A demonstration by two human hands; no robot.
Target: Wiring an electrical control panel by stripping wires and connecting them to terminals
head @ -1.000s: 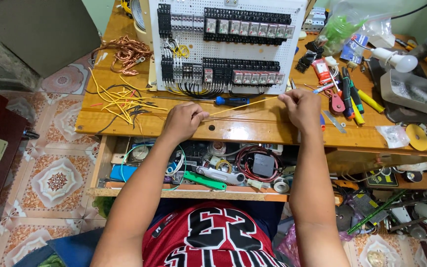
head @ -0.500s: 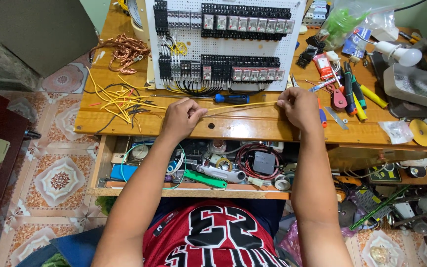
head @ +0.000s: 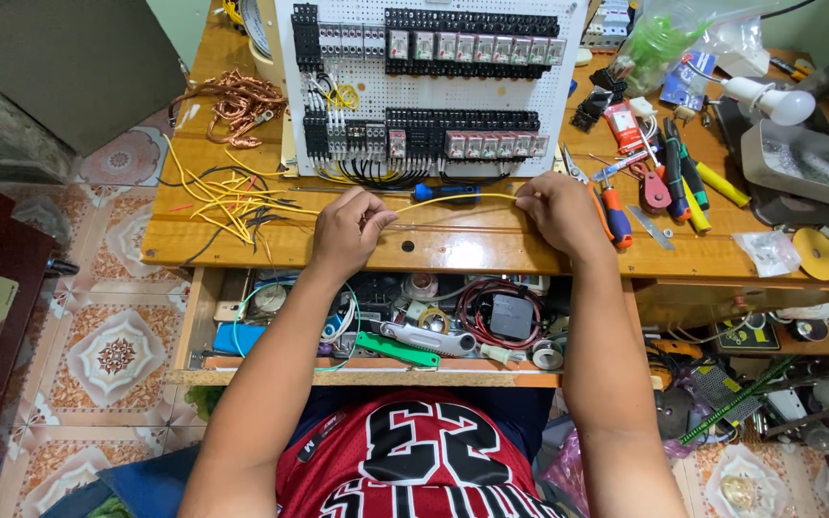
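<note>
Over the last second little was altered: the yellow wire [head: 453,200] had already been stretched between the two hands, and it was held the same way, though it was seen to bow slightly upward in the middle rather than run quite straight; the left hand [head: 347,230] was closed on its left end in a pinching grip, and the right hand [head: 556,209] was closed on its right end, both resting on the near part of the wooden tabletop [head: 453,251]; by this the wire was judged to be in the course of being straightened or measured, not yet carried to the white perforated panel [head: 434,86] of relays and terminal blocks standing just beyond it; a blue-handled screwdriver [head: 445,192] lay just behind the wire, close against the panel's lower edge; to the left a loose heap of yellow and black wire offcuts [head: 227,197] was spread, with a tangle of bare copper wire [head: 237,101] farther off; to the right pliers and cutters [head: 669,173] were crowded near the right hand; the near edge of the tabletop overhung an open drawer [head: 386,331] full of parts; free room was left only in the narrow strip between the hands.
</note>
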